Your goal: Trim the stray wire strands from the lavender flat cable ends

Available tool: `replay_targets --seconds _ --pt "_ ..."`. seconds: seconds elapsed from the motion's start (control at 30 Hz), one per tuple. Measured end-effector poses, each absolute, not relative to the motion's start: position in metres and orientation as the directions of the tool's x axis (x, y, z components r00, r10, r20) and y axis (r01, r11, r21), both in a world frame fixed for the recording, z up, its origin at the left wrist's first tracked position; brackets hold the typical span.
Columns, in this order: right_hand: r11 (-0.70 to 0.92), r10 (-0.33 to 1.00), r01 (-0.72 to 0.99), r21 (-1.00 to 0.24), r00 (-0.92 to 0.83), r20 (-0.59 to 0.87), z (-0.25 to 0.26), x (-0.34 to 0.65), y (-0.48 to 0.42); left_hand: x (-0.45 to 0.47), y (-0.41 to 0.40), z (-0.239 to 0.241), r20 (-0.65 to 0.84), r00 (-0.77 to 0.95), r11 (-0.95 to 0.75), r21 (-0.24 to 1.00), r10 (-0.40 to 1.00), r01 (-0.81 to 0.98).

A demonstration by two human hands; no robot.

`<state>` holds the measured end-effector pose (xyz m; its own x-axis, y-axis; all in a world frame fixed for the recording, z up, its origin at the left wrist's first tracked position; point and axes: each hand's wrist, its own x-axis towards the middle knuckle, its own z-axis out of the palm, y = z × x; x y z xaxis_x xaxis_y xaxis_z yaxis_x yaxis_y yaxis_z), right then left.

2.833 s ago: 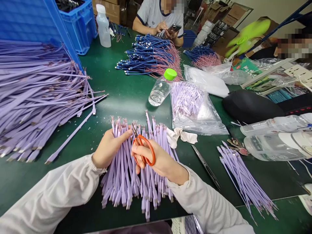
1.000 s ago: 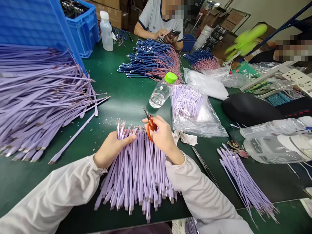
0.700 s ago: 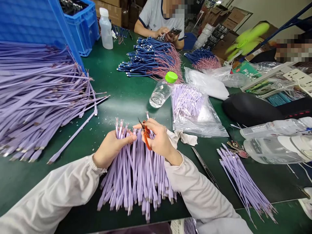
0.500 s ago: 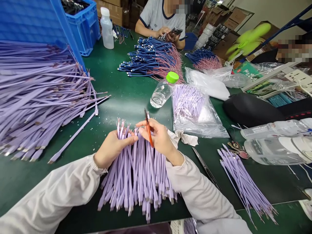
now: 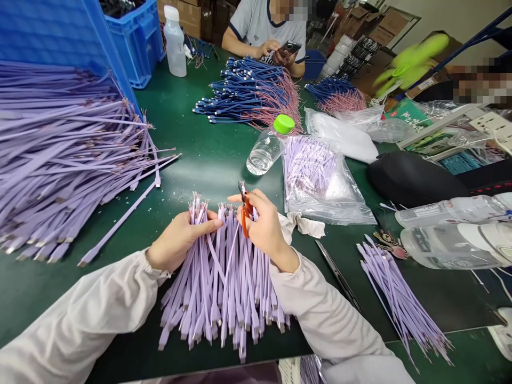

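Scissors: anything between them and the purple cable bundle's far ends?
Nothing visible. The right hand holds the scissors right at those ends; the left hand grips the purple cable bundle beside them, off the blades.

Mostly hidden inside right hand (image 5: pixel 267 230): scissors (image 5: pixel 244 212).

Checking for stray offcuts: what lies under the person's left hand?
Under the left hand is a fanned bundle of lilac cables, lying on the green table. Anything beneath the bundle is hidden.
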<state>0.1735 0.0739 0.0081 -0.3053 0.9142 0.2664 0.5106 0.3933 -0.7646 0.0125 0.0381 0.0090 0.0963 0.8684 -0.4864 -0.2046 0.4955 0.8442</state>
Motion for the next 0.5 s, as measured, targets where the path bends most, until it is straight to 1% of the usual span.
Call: replay_targets --seconds 0.13,0.3,0.43,0.5 --pt "0.464 0.868 0.460 -0.757 -0.406 0.285 0.012 0.171 0.070 0.014 0.038 0.009 -0.452 0.067 0.457 0.874 0.889 -0.165" --pt "0.489 0.863 0.467 -0.737 -0.379 0.334 0.010 0.172 0.071 0.014 0.038 0.003 -0.418 0.044 0.420 0.898 0.907 -0.129" --pt "0.550 0.823 0.443 -0.708 -0.431 0.370 0.008 0.172 0.072 0.014 0.037 0.000 -0.394 0.043 0.397 0.908 0.918 -0.136" --pt "0.562 0.819 0.451 -0.693 -0.423 0.388 0.007 0.172 0.071 0.014 0.037 0.000 -0.392 0.043 0.394 0.909 0.919 -0.135"
